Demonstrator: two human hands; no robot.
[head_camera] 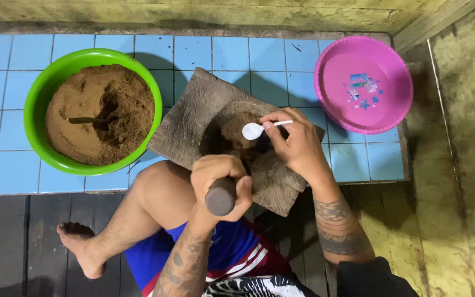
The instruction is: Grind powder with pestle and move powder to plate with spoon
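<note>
We are gripping a dark wooden pestle in our left hand and pinching a small white plastic spoon in our right hand, over brown powder in the carved wooden mortar block beside the green plastic bowl.

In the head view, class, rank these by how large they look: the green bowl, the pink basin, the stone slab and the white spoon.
1. Stone slab, though hands and a knee cover part of it.
2. Green bowl, a little bigger than the next.
3. Pink basin.
4. White spoon, by far the smallest.
</note>
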